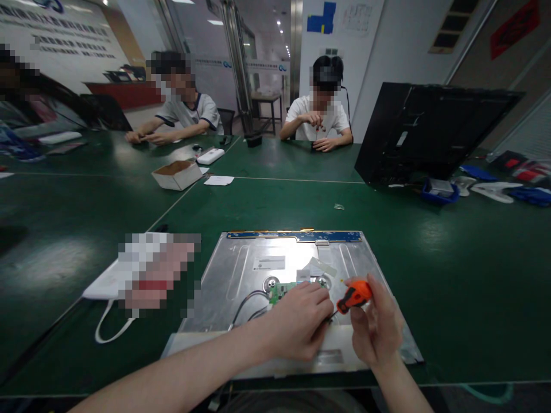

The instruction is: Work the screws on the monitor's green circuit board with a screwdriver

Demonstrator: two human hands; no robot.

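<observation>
A flat metal display panel (232,264) lies in front of me, with a blue circuit strip (275,236) along its far edge. On its middle sits a green circuit board (279,291), partly covered by my left hand (303,318). That hand is closed over the board's near right side; what its fingers hold, if anything, is hidden. My right hand (379,327) grips an orange and black screwdriver (355,295) by its handle. The screwdriver's shaft slants down left, close to my left fingertips. Dark cables (247,298) curve out from the board's left side.
Left of the panel lies a white pouch with a strap (114,321), partly pixelated. Farther off are an open box (176,176) and paper (218,180). A large black screen housing (430,132) stands at right, beside a blue tray (439,192). Two people sit working across the green table (275,201).
</observation>
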